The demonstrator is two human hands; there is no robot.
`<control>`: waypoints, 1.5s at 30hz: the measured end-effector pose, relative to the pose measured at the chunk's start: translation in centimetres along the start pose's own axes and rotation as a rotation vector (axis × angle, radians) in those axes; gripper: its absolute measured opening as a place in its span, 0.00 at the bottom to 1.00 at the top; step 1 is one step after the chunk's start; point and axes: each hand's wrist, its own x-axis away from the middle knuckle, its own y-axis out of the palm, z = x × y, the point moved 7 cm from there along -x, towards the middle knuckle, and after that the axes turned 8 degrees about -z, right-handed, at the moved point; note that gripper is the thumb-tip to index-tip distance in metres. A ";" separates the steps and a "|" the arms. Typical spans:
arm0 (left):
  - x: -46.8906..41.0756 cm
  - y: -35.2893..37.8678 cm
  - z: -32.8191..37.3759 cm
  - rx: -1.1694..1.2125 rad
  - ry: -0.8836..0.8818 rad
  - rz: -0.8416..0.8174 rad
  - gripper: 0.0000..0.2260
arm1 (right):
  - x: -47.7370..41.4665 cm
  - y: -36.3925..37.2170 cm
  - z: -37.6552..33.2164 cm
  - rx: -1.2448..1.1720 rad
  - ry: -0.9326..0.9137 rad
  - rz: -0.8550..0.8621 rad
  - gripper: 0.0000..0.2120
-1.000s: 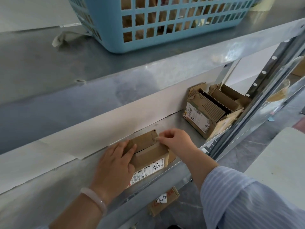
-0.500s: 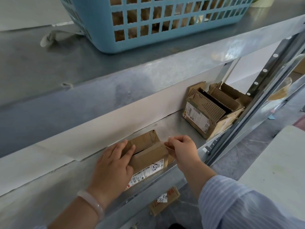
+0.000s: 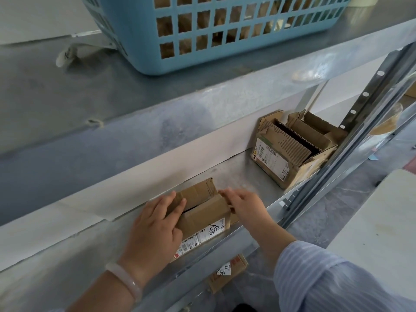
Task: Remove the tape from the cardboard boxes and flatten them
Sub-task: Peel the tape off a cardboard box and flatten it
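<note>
A small cardboard box [image 3: 203,218] with a shipping label and black handwriting lies on the metal shelf [image 3: 243,174] in the head view. Its top flaps are slightly parted along a dark slit. My left hand [image 3: 155,224] grips the box's left end, fingers over the rear flap and thumb against the front face. My right hand [image 3: 245,204] is at the box's right end, its blurred fingers stretched out and touching the top right edge. No tape is visible in it. A larger opened cardboard box [image 3: 290,152] with torn flaps stands further right on the same shelf.
A blue plastic basket [image 3: 225,30] holding cardboard sits on the shelf above. A perforated metal upright [image 3: 351,136] rises just right of the larger box. Another labelled box [image 3: 227,271] lies below the shelf edge. A pale table [image 3: 378,221] stands at the right.
My right hand, which was pinching a strip of tape and pulling it away from the box's right end, has come back to the box with its fingers stretched out. The left hand kept its hold.
</note>
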 end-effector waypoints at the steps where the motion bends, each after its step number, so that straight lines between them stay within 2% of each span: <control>1: 0.0 0.0 0.0 0.004 0.003 0.002 0.25 | 0.0 0.1 0.6 -0.163 0.056 -0.027 0.15; 3: 0.0 0.0 0.0 0.007 0.009 0.003 0.25 | -0.3 0.1 1.6 -0.370 0.107 -0.067 0.12; 5: -0.1 0.0 0.0 0.009 0.012 0.001 0.26 | -0.6 0.1 1.9 -0.404 0.094 -0.111 0.06; 11: -0.1 0.2 -0.2 0.015 0.024 -0.002 0.26 | -1.3 0.4 2.0 -0.397 0.094 -0.088 0.09; 15: -0.1 0.3 -0.3 0.027 0.031 0.000 0.26 | -0.6 -1.2 -0.3 0.014 -0.078 0.077 0.15; 18: -0.1 0.3 -0.4 0.028 0.035 0.007 0.26 | 0.1 -1.4 -1.1 0.281 -0.211 0.174 0.06; 21: -0.1 0.3 -0.2 0.034 0.037 0.020 0.26 | 0.5 -0.6 -1.1 0.402 -0.345 0.187 0.07; 23: -0.1 0.2 -0.2 0.036 0.034 0.027 0.26 | 0.3 -0.5 -0.8 0.339 -0.336 0.149 0.06; 28: 0.0 0.3 -0.3 0.031 0.029 0.026 0.26 | -0.4 -0.7 1.4 -0.301 -0.062 -0.024 0.07; 30: 0.0 0.4 -0.3 0.029 0.029 0.025 0.26 | -0.9 -0.3 2.0 -0.439 0.026 -0.074 0.12; 34: 0.1 0.4 -0.3 0.023 0.031 0.027 0.26 | -1.6 0.9 2.5 -0.308 0.153 -0.235 0.11; 38: 0.4 0.3 -0.4 0.079 0.032 0.065 0.25 | -2.0 0.2 2.4 -0.256 0.134 -0.234 0.10; 43: 0.6 0.1 0.0 0.125 0.034 0.128 0.21 | -1.4 -0.3 2.5 -0.183 0.063 -0.014 0.06; 45: 0.6 0.2 0.0 0.106 0.033 0.124 0.21 | -1.0 -0.9 2.4 -0.045 0.002 0.106 0.05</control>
